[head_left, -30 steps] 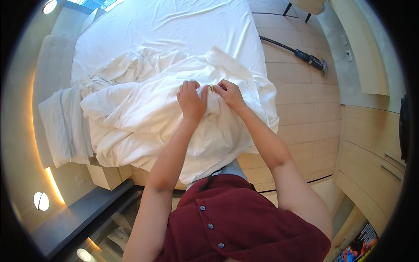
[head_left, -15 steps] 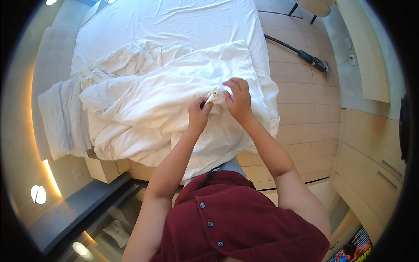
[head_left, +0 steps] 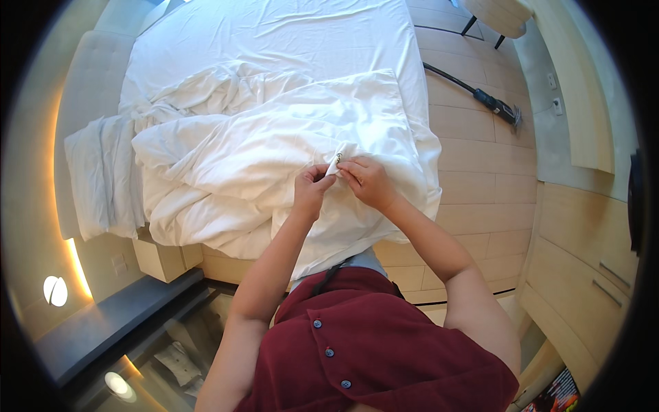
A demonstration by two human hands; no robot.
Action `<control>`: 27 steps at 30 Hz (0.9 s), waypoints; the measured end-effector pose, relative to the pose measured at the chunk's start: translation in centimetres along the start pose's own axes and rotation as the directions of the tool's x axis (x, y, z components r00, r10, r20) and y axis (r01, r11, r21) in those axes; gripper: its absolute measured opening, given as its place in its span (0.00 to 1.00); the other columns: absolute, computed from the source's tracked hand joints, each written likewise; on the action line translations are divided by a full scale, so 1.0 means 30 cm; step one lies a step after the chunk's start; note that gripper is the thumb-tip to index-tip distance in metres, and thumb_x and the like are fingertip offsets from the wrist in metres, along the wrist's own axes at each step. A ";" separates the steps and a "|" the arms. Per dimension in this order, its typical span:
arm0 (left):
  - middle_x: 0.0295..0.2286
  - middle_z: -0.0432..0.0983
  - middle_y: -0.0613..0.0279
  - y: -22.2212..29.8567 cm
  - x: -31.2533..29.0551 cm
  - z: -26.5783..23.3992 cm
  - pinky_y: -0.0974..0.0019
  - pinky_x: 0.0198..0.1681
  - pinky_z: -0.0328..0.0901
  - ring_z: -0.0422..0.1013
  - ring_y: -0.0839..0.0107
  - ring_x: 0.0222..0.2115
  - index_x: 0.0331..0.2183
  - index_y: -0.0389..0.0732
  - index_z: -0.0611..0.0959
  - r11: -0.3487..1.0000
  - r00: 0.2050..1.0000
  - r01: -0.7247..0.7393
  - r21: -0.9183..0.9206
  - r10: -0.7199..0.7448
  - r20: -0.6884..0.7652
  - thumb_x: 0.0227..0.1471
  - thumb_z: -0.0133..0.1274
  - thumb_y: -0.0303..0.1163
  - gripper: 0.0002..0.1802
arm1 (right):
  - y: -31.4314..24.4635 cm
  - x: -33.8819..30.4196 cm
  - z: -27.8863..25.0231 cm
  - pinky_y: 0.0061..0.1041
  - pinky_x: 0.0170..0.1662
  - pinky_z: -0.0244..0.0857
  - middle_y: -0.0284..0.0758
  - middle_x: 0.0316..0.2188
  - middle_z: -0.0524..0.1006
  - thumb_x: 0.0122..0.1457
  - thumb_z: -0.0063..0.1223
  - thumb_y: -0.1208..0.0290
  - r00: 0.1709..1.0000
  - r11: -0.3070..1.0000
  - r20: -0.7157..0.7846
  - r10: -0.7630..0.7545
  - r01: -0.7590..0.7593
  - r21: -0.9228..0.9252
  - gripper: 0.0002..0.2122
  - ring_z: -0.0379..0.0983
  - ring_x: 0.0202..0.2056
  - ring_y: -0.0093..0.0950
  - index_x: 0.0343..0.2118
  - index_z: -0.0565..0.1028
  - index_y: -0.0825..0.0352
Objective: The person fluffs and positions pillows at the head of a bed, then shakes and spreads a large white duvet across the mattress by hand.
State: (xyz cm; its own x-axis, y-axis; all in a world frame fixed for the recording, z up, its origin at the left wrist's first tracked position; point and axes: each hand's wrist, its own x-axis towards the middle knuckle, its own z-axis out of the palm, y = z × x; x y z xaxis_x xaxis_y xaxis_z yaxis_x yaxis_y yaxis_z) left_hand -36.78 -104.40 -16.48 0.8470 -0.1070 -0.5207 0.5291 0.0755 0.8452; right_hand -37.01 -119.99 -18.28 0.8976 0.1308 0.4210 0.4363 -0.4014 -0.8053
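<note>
Both grips closed in a pinch on one small corner of the white duvet cover (head_left: 274,147): left hand (head_left: 310,191) nipping the cloth from below with thumb and forefinger, right hand (head_left: 367,182) pressing it from the other side, fingertips nearly meeting. Held up between them, a little tab of fabric with a dark fastener (head_left: 338,158), likely raised off the heap so the corner can be worked by both hands at once. Around the hands, the cover bunched and rumpled across the near half of the bed (head_left: 288,34), its lower edge draped over the mattress side toward the dark red shirt (head_left: 371,343). Farther left, a crumpled sheet (head_left: 103,172) hanging off the edge; to the right, wooden floor (head_left: 480,185) with a dark corded tool (head_left: 494,103) lying well apart. Compared with half a second earlier, right hand lowered from above the tab to level with the left, both hands drawn closer together
</note>
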 end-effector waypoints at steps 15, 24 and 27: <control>0.21 0.68 0.68 -0.087 0.003 0.012 0.77 0.27 0.60 0.63 0.80 0.21 0.30 0.33 0.79 0.894 0.940 -0.299 0.334 0.336 -0.059 0.39 0.52 0.21 0.10 | -0.049 -0.020 0.022 0.32 0.26 0.62 0.38 0.19 0.70 0.46 0.50 0.75 0.982 0.975 0.036 0.183 -0.177 -0.137 0.02 0.67 0.22 0.37 0.21 0.71 0.67; 0.25 0.69 0.69 -0.101 -0.003 -0.007 0.78 0.31 0.61 0.65 0.81 0.24 0.31 0.32 0.79 0.908 0.966 -0.241 0.343 0.258 -0.005 0.41 0.51 0.20 0.10 | -0.042 -0.022 0.036 0.32 0.26 0.62 0.39 0.17 0.69 0.43 0.48 0.75 0.974 0.969 -0.029 0.227 -0.228 -0.094 0.04 0.67 0.22 0.37 0.18 0.69 0.68; 0.25 0.69 0.69 -0.107 -0.003 -0.009 0.78 0.31 0.60 0.65 0.81 0.24 0.31 0.33 0.79 0.939 0.978 -0.202 0.278 0.211 -0.001 0.40 0.51 0.20 0.10 | -0.036 -0.021 0.027 0.29 0.25 0.62 0.40 0.17 0.71 0.43 0.47 0.75 0.922 0.921 0.000 0.388 -0.388 0.029 0.04 0.68 0.21 0.37 0.18 0.70 0.69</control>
State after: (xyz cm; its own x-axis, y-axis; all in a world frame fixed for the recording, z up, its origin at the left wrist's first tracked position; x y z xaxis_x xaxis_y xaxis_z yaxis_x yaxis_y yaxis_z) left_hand -38.55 -104.36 -19.17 0.9395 -0.0875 -0.3311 0.3116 -0.1831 0.9324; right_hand -38.01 -118.92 -18.03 0.9966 -0.0348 0.0753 0.0555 -0.3944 -0.9173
